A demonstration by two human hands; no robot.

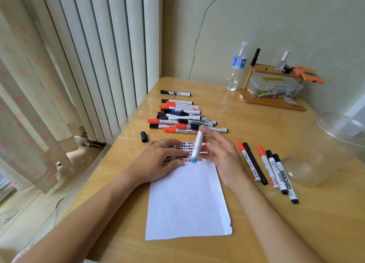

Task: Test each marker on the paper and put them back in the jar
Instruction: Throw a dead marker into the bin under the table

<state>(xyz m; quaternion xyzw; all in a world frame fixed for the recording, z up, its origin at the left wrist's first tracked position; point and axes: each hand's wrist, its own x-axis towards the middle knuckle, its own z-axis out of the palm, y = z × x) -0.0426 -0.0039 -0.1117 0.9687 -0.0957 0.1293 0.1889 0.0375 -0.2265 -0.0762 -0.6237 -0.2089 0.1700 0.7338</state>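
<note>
White marker (198, 146) (blue tip) pinched by right hand (221, 154), left hand (160, 158) flat on paper (187, 199)

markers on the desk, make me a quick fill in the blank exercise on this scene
1. The left hand rests flat on the ____.
2. The right hand holds a marker whose tip is ____ in colour.
3. The loose cap lying near the pile of markers is ____.
4. The clear jar lies on its ____.

Missing words: paper; blue; black; side
</note>
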